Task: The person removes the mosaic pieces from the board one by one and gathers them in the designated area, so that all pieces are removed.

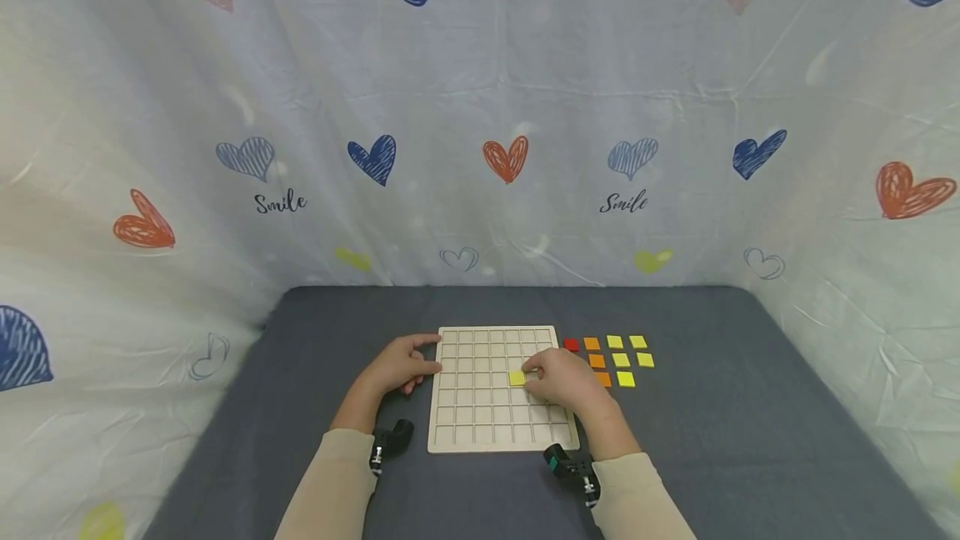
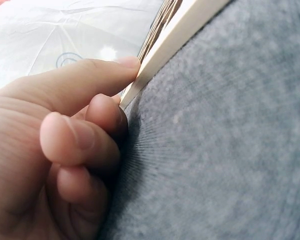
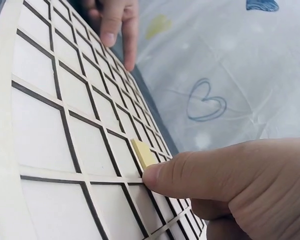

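A pale wooden grid board (image 1: 504,447) lies on the table, its square cells marked off by thin raised strips. My left hand (image 1: 395,363) is at the board's left edge; its thumb and index finger touch the side (image 2: 157,52), and the other fingers are bent. Over the right half of the board, my right hand (image 1: 566,379) pinches a yellow square tile (image 1: 517,378) by its right edge. In the right wrist view the thumb presses against the tile (image 3: 143,153), which looks slightly tilted at a cell. The fingertips opposite the thumb are hidden there.
Right of the board lie loose tiles in columns: a red tile (image 1: 571,345), orange tiles (image 1: 592,343) and several yellow tiles (image 1: 615,342). A grey cloth (image 1: 720,440) covers the table. Behind hangs a pale curtain (image 1: 450,48) printed with hearts.
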A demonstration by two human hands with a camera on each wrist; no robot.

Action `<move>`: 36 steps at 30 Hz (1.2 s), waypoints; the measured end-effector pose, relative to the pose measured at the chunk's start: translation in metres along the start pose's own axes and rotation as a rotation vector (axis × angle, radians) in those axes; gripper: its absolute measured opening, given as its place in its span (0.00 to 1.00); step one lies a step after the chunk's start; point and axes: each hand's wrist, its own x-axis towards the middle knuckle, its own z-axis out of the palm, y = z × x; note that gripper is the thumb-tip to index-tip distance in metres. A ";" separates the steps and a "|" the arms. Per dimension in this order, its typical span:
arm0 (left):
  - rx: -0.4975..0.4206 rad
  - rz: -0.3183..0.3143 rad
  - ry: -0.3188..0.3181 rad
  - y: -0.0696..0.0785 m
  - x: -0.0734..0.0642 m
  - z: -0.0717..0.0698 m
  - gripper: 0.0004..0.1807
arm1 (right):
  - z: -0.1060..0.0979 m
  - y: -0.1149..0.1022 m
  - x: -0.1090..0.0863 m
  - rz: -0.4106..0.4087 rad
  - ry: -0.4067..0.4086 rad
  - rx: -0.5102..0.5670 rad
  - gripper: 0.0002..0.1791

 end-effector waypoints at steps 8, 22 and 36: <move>-0.007 0.024 -0.013 -0.003 0.000 -0.001 0.36 | 0.002 -0.003 0.001 -0.024 0.022 -0.042 0.13; 0.001 0.020 -0.009 -0.002 -0.001 -0.001 0.35 | -0.022 -0.001 -0.006 -0.019 0.082 0.109 0.16; -0.001 0.016 -0.016 -0.004 0.001 -0.002 0.36 | -0.070 0.028 -0.024 0.097 0.158 0.245 0.18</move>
